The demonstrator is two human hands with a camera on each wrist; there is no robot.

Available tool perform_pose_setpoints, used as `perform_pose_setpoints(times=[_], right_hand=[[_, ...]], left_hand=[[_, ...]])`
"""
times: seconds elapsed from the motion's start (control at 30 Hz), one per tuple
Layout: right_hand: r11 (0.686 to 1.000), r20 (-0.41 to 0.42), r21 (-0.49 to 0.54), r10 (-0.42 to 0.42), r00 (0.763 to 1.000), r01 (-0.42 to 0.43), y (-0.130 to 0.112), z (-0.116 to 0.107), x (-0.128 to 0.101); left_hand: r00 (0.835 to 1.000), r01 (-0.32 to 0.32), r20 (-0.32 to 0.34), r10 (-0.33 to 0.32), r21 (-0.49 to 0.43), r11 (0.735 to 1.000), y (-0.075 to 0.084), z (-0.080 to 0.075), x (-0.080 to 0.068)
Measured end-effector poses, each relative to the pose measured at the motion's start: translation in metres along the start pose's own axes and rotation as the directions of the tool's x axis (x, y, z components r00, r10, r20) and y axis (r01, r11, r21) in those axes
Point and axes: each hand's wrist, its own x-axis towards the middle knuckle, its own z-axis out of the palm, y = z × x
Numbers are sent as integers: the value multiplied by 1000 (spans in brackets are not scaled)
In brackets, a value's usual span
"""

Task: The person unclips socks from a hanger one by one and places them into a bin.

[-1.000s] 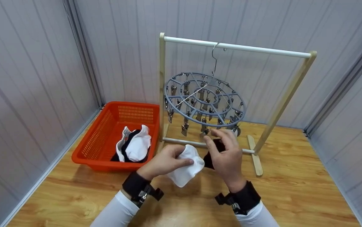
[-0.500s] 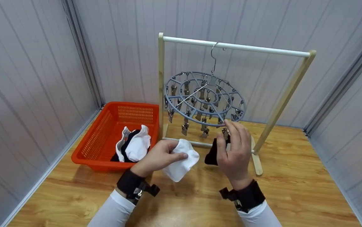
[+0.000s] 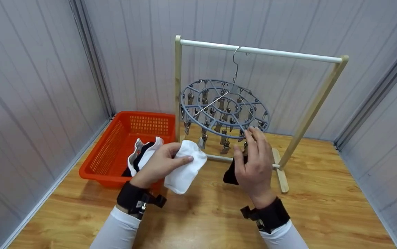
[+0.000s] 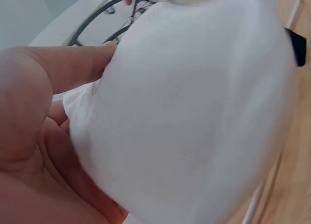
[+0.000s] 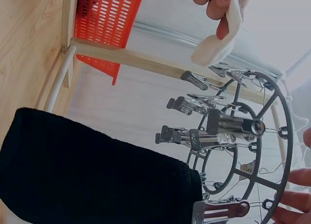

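Observation:
My left hand (image 3: pixel 158 162) grips a white sock (image 3: pixel 184 167), held up in front of the basket; the same sock (image 4: pixel 194 112) fills the left wrist view against the palm. My right hand (image 3: pixel 253 164) pinches a black sock (image 3: pixel 230 174) with the thumb. Its fingers reach up to the front clips of a grey round clip hanger (image 3: pixel 224 107). In the right wrist view the black sock (image 5: pixel 87 170) hangs just beside the metal clips (image 5: pixel 223 129) of the hanger ring (image 5: pixel 272 141). The hanger hangs by a hook from a wooden rack (image 3: pixel 317 100) with a white bar.
An orange basket (image 3: pixel 115 145) stands left of the rack and holds white and black socks (image 3: pixel 142 157). The wooden floor (image 3: pixel 323 207) spreads in front and to the right. Grey panel walls close in on both sides and behind.
My left hand has carried the white sock left and up, toward the basket. My right hand has lifted the black sock from near the rack's foot bar up to the hanger's front clips.

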Motion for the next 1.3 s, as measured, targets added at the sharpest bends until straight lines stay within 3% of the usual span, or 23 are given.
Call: perform_pose_setpoints(times=[0.13,0.3,0.5,0.63,0.87,1.1,1.3], right_hand=[[1000,29,-23,15,999,-14,-1,0,-1],[999,46,-38,9,999,-7,-1,0,-2],[999,47,-46,-6,999,8,-3,1,-3],[998,50,-55,-13,999,16,-3,-1,-3],[998,43,-54,-23,999,25,-2,-2,-5],[999,34,-43,-18,999,20,-4,-2,-4],[999,41,-20,-27,999,28,-1,-3,-4]], left_hand=[[999,17,-44,-15,30,999,-1,-12,0],[990,62,-125,-63,-13,998,-5,-31,-1],[955,69,-281,-97,-108,992,-17,-53,-2],[932,98,-348,-105,-37,995,-26,-63,-2],[927,230,-328,-183,109,967,-32,-65,1],[929,276,-307,-207,199,940,-41,-59,6],[916,318,-327,-231,243,916,-44,-53,6]])
